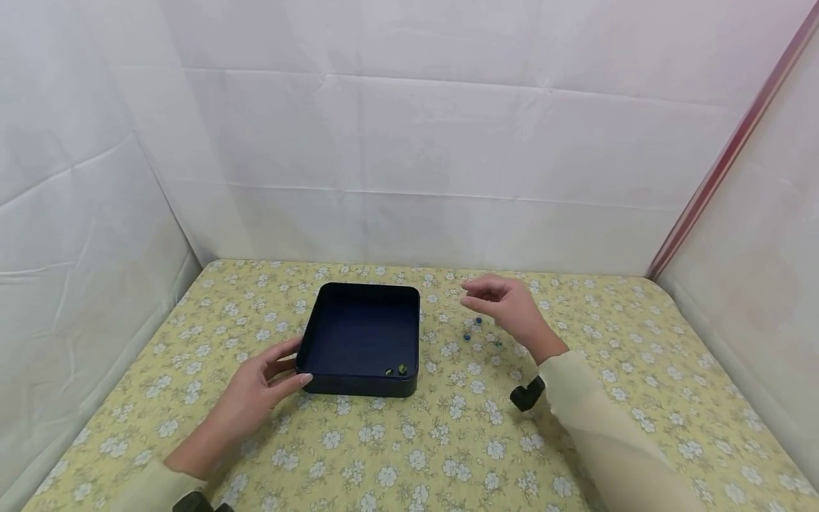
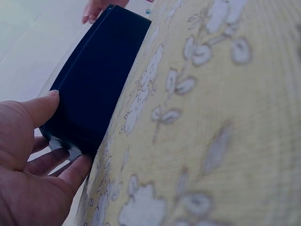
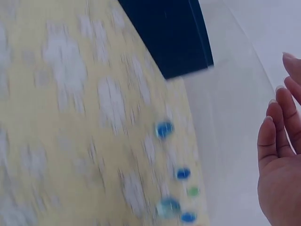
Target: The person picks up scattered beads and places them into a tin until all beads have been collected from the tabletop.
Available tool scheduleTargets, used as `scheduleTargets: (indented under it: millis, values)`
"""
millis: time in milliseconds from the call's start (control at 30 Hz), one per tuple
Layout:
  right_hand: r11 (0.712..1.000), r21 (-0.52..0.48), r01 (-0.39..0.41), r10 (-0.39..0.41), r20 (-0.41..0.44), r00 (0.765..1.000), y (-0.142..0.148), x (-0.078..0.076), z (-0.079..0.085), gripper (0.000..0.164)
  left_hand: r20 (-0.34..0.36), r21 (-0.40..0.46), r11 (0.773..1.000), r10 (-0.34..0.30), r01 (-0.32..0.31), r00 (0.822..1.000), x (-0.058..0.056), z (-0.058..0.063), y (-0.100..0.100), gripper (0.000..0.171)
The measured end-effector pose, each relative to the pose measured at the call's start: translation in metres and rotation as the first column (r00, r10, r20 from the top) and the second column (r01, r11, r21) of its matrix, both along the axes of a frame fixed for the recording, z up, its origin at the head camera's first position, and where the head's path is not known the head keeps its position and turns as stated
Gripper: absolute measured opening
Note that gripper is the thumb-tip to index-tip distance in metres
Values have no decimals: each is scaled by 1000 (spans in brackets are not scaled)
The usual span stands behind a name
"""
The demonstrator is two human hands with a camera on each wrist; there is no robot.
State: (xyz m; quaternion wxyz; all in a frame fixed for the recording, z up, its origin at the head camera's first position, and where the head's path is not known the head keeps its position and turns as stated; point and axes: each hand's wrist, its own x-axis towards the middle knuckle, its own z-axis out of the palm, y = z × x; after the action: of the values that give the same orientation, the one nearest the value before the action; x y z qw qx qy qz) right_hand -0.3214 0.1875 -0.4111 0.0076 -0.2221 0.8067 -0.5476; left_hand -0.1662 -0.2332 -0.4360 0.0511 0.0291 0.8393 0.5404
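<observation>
A dark navy rectangular tray (image 1: 358, 385) with raised walls lies on the table. My left hand (image 1: 262, 377) grips its near left corner, thumb on the front wall and fingers along the left side; the left wrist view shows the thumb at the tray's edge (image 2: 89, 70). Two small yellow-green marbles (image 1: 402, 370) sit in the tray's near right corner. My right hand (image 1: 502, 306) hovers right of the tray, fingers and thumb loosely bent, with nothing visible between them. Below it lie blue marbles (image 1: 467, 338) and a small green one (image 1: 499, 344). The right wrist view shows several marbles (image 3: 164, 129), blurred.
A yellow tablecloth (image 1: 397, 455) with white flowers covers the table. White cloth walls (image 1: 409, 142) stand behind and at both sides, with a reddish strip (image 1: 736, 142) at the right corner.
</observation>
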Motion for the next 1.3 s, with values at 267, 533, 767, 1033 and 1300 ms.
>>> scheduleTargets:
  millis: [267,533,767,1033,1300]
  values:
    - [997,-10,76,-76,-11,997,39,-18,-7,38,-11,-7,1000,-7,7,1000,0,-1,-1,79]
    - [991,37,128,-129,33,991,67,-32,-15,44,-18,-3,1000,-8,8,1000,1,-1,-1,78]
    - [983,77,164,-168,47,985,83,-38,-20,51,-25,5,1000,-17,17,1000,1,-1,0,78]
    - [973,171,158,-171,68,983,89,-45,-22,54,-31,-8,1000,-10,10,999,2,0,1,78]
    - [936,321,143,-170,58,984,84,-52,-24,43,-30,-8,1000,-10,9,1000,1,-1,-1,78]
